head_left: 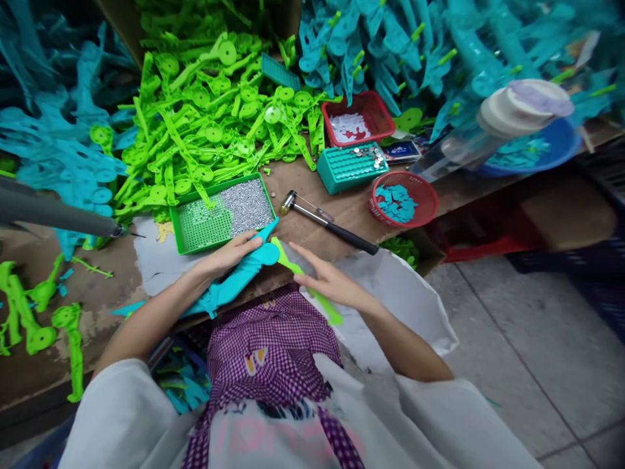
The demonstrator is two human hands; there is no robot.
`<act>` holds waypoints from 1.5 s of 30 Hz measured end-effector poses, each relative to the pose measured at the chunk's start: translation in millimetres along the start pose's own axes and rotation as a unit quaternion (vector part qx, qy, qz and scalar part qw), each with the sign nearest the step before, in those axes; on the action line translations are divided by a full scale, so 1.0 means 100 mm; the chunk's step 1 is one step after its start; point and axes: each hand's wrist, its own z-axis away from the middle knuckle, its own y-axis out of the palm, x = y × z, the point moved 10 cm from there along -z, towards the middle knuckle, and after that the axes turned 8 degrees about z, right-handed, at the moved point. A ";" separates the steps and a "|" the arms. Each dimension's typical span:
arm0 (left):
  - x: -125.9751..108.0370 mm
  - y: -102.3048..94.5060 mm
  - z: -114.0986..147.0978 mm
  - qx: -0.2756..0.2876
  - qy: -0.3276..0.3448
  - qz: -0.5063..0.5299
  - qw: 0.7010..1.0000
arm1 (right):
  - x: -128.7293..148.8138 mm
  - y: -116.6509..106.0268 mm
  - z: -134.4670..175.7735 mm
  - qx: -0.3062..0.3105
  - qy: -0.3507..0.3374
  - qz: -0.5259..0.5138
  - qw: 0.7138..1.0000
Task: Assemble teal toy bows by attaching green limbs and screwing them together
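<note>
Left hand (229,255): I see it closed loosely over the teal part (239,277), pressing it to the bench edge just below the green tray (195,228).
Right hand (329,281): open, fingers flat on the green part (303,280), which meets the teal part.
Progress: I judge the pair unjoined; the hammer (327,223) lies untouched and the green pile (215,111) is large.

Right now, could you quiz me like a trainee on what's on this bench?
1. True or false: the left hand rests on a teal plastic piece.
2. Which tool lies between the green tray and the round red basket? A) scissors B) hammer C) pliers
3. What colour is the strip under the right hand?

Key: 1 true; 2 B; 3 green.
</note>
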 end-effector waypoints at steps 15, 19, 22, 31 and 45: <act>-0.10 0.11 0.04 0.064 0.094 -0.215 0.970 | -0.19 -0.29 -0.48 0.142 -0.038 0.058 0.987; -0.20 0.10 0.10 0.018 0.183 -0.323 0.928 | -0.16 -0.32 -0.35 0.042 -0.010 0.160 0.986; -0.25 0.04 0.15 -0.033 0.205 -0.311 0.928 | -0.10 -0.31 -0.22 -0.011 0.069 0.247 0.966; -0.22 0.02 0.10 -0.054 0.195 -0.378 0.903 | -0.01 -0.38 -0.23 -0.126 0.081 0.215 0.965; 0.09 -0.27 1.13 -0.099 0.210 -0.629 0.742 | -0.72 -0.89 -0.20 -0.163 0.239 0.369 0.883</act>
